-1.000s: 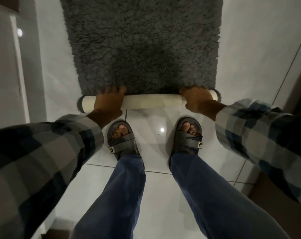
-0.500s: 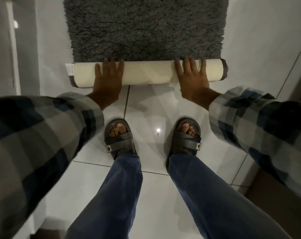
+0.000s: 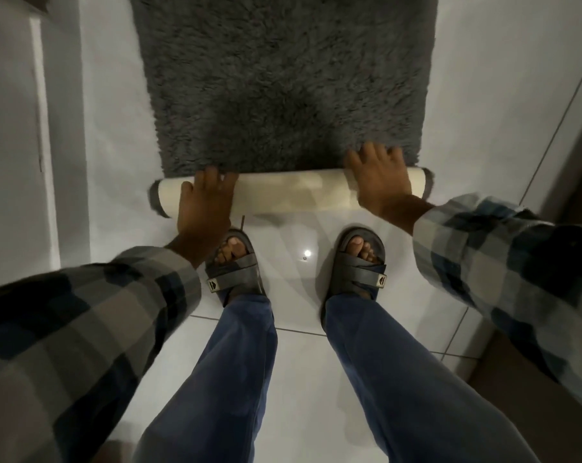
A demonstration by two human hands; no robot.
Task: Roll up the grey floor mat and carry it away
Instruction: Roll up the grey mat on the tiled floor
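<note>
The grey shaggy floor mat (image 3: 282, 81) lies flat on the white tiled floor ahead of me. Its near end is rolled into a cream-backed tube (image 3: 293, 192) lying crosswise just beyond my feet. My left hand (image 3: 204, 202) presses on the left part of the roll, its fingers curled over the top. My right hand (image 3: 379, 177) lies on the right part, fingers spread and reaching onto the grey pile. Both hands are palm-down on the roll.
My two feet in dark sandals (image 3: 236, 265) (image 3: 359, 262) stand on the glossy tiles right behind the roll. A white wall or door frame (image 3: 45, 135) runs along the left. A darker surface (image 3: 516, 389) borders the tiles at the lower right.
Both hands went from flat with fingers stretched forward on the roll to reaching over its top; the view has shifted and the roll now lies nearer my feet in view.
</note>
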